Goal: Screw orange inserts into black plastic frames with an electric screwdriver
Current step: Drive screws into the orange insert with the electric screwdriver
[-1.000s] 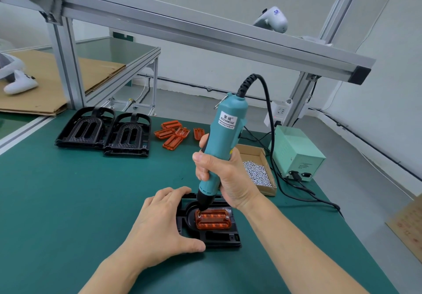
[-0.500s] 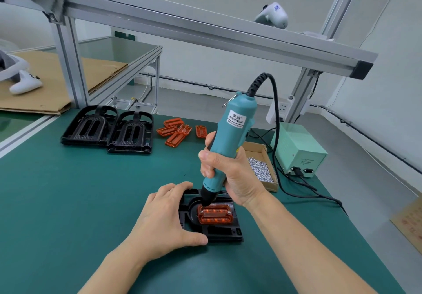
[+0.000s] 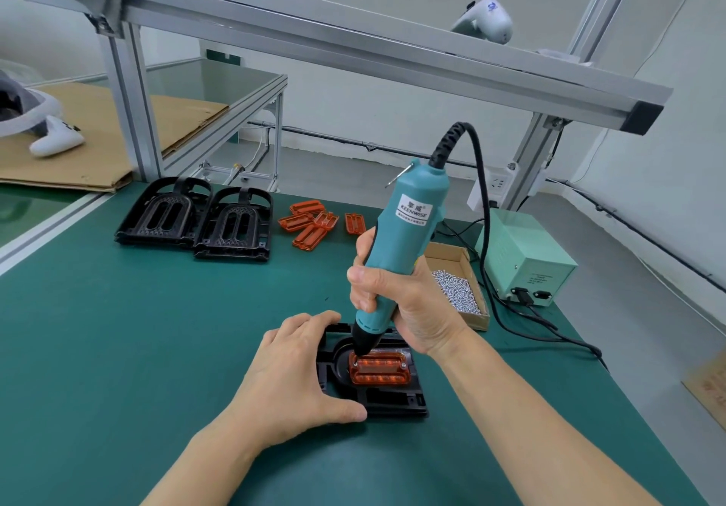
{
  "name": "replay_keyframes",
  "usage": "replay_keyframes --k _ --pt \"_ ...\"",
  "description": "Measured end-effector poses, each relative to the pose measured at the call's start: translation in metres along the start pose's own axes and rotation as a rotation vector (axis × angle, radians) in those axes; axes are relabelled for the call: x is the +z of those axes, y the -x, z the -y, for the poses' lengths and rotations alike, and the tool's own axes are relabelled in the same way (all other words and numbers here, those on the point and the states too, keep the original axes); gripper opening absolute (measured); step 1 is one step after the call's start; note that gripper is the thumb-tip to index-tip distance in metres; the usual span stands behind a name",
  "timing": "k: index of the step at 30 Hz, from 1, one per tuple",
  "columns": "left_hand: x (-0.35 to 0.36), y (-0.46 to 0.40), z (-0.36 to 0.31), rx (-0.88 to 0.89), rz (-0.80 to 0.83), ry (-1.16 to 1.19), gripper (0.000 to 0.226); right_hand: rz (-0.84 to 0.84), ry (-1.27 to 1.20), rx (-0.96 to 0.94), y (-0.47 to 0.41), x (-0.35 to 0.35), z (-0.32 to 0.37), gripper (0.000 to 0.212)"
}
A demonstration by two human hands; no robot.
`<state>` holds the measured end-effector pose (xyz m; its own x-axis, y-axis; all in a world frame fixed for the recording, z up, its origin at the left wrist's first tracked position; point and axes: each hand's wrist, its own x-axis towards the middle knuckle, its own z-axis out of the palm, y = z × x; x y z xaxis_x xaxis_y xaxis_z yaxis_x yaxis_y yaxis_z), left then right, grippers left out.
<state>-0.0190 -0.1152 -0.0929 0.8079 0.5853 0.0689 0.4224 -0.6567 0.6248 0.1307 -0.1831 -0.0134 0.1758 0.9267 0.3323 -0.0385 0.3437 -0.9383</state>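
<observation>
Teal electric screwdriver (image 3: pixel 404 246) stands nearly upright, leaning away, its black tip down on the far-left corner of the orange insert (image 3: pixel 380 368). That translucent insert sits flat in the black plastic frame (image 3: pixel 387 397), near the bench's front edge. Two more black frames (image 3: pixel 196 219) lie side by side toward the far-left corner, loose orange inserts (image 3: pixel 318 223) scattered just beside them.

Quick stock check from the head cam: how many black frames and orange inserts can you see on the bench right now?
Black frames: 3, two spare at the back, one under the hands.
Orange inserts: about 6, one seated in the frame, roughly 5 in the loose pile; overlap blurs the count.
Total: about 9.
</observation>
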Motion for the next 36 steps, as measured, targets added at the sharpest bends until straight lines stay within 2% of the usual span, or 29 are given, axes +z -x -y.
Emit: replay_keyframes --k 13,21,29,34,36 --pt "0.001 0.0 0.0 -0.006 -0.003 0.005 0.114 -0.049 0.01 -0.013 0.004 -0.003 0.002 0.017" --pt "0.0 0.0 -0.001 -0.005 -0.011 0.008 0.115 -0.005 0.018 -0.02 0.005 0.001 0.002 0.017" --pt "0.002 0.0 0.001 0.008 -0.015 -0.001 0.115 -0.078 0.002 -0.031 0.011 -0.003 0.002 0.02" --pt "0.002 0.0 0.001 0.006 -0.017 0.008 0.114 -0.2 -0.095 -0.025 0.016 -0.009 0.002 0.02" --pt "0.002 0.0 0.001 0.01 -0.013 0.008 0.113 -0.2 -0.113 -0.019 0.017 -0.01 0.003 0.019"
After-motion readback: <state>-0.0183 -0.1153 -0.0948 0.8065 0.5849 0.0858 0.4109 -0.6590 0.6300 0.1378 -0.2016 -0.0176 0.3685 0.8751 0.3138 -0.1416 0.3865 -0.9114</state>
